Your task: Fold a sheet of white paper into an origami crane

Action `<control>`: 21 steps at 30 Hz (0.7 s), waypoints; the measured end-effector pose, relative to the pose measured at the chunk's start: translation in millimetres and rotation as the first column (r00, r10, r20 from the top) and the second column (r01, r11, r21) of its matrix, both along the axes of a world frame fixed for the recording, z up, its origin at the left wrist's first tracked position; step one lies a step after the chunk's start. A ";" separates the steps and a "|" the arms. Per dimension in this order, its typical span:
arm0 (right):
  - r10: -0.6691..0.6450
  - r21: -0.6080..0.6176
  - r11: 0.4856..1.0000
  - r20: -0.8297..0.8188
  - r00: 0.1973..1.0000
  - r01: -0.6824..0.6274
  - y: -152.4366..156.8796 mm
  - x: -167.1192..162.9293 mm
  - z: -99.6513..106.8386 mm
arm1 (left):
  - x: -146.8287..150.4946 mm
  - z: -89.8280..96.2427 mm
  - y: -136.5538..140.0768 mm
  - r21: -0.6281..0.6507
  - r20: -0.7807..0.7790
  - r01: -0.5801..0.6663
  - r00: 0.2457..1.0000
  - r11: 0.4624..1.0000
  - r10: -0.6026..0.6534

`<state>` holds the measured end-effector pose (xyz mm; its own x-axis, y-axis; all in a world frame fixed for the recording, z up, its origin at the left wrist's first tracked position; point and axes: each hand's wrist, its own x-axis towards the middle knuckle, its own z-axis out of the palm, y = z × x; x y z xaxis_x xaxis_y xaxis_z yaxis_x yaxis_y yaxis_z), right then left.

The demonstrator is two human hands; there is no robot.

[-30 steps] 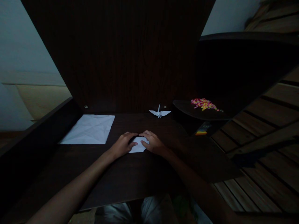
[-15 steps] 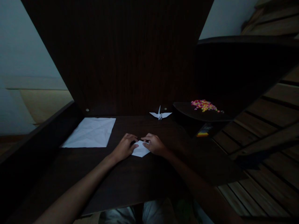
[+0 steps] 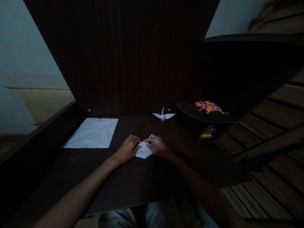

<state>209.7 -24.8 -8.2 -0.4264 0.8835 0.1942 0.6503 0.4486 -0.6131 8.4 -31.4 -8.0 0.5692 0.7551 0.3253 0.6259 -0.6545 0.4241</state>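
Observation:
A small piece of folded white paper (image 3: 144, 152) lies on the dark desk in front of me. My left hand (image 3: 129, 147) grips its left side, thumb on top and fingers curled at the far edge. On the opposite side my right hand (image 3: 157, 146) holds it in the same way, its thumb pressing the upper surface. The fingertips of both hands nearly meet at the paper's far corner and partly hide it. Beyond them, a white origami crane (image 3: 163, 116) stands near the back panel with its wings spread.
A creased white paper sheet (image 3: 92, 133) lies flat at the left, by the raised side board (image 3: 42, 126). At the right, a low curved shelf (image 3: 190, 110) bears a heap of small colourful pieces (image 3: 209, 107). The desk's front edge (image 3: 118, 207) is close to my lap.
Both hands remain on the folded paper, their fingertips now slightly closer together at its far corner. The whole view has shifted a little; the crane and the sheet stay in place.

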 end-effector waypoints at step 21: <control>0.155 0.042 0.987 0.001 0.988 -0.155 -3.9 4.6 6.5 | -2.2 8.3 -0.6 0.004 -0.007 0.128 0.992 0.992 -0.128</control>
